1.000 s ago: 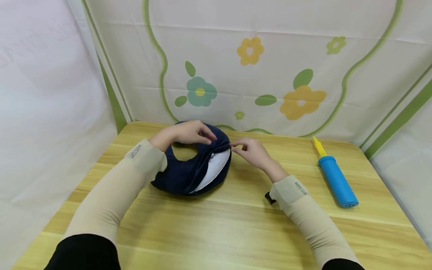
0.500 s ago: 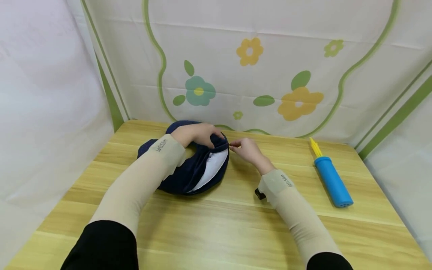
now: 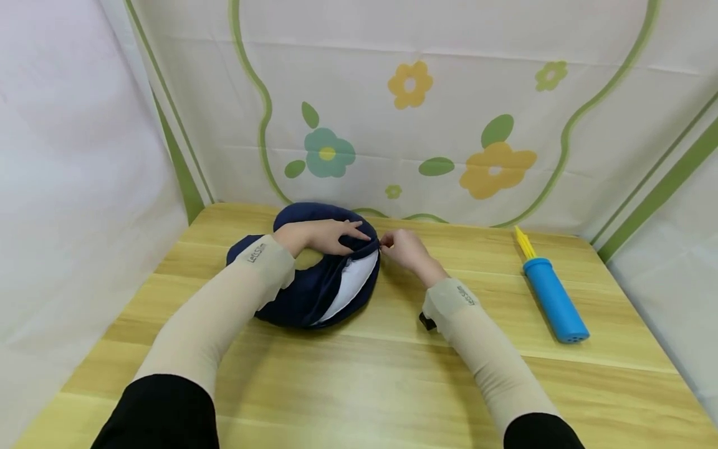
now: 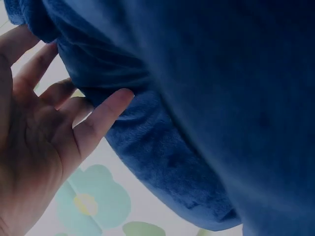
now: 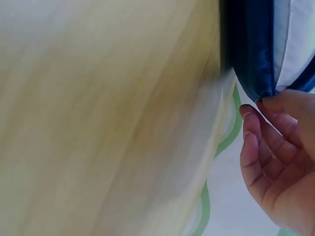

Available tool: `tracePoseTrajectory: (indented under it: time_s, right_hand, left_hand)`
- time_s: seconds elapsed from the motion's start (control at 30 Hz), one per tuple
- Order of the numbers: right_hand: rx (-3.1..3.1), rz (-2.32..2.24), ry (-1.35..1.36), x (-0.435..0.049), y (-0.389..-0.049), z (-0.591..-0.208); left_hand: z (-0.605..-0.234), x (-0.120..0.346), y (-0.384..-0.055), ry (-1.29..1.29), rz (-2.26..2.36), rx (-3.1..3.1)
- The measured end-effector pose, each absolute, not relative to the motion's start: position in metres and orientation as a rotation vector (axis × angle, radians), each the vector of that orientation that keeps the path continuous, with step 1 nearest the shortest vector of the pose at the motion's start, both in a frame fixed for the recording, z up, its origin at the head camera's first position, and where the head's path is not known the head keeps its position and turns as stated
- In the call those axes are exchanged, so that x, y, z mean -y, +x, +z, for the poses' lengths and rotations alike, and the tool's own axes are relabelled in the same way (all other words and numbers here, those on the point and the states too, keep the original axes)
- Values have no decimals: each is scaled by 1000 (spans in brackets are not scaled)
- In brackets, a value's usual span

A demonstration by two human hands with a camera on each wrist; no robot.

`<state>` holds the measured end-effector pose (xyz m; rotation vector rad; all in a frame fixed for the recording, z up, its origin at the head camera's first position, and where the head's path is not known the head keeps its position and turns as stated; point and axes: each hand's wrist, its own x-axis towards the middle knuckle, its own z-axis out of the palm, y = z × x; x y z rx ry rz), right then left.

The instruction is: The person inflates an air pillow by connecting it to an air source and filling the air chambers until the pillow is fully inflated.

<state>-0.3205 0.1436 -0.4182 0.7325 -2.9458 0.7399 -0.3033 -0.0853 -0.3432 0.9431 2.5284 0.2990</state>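
A navy blue U-shaped neck pillow (image 3: 297, 302) lies on the table, its cover unzipped along one side. White lining or filling (image 3: 354, 282) shows through that slit. My left hand (image 3: 330, 237) rests on the upper part of the pillow, fingers spread against the fabric. The left wrist view has the same hand (image 4: 42, 140) beside the plush cloth, holding nothing. At the far end of the slit, my right hand (image 3: 407, 251) pinches the zipper's end between thumb and forefinger. A tiny dark zipper pull (image 5: 259, 100) is mostly hidden by the thumb.
To the right lies a blue hand pump (image 3: 555, 299) with a yellow nozzle (image 3: 525, 243). Behind the wooden table (image 3: 348, 386) hangs a white flowered cloth (image 3: 359, 81), and cloth walls stand on both sides.
My left hand first slid right along the pillow, then drew back slightly with its fingers spreading flatter. The right hand stays at the zipper's end, its fingers closing more tightly. The slit looks unchanged.
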Motion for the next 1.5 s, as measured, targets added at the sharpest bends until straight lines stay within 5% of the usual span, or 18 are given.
tracePoseTrajectory:
  time_s: [1.5]
  right_hand:
    - [2778, 666, 1192, -166, -301, -420]
  left_hand:
    - [-353, 75, -305, 828, 258, -2544]
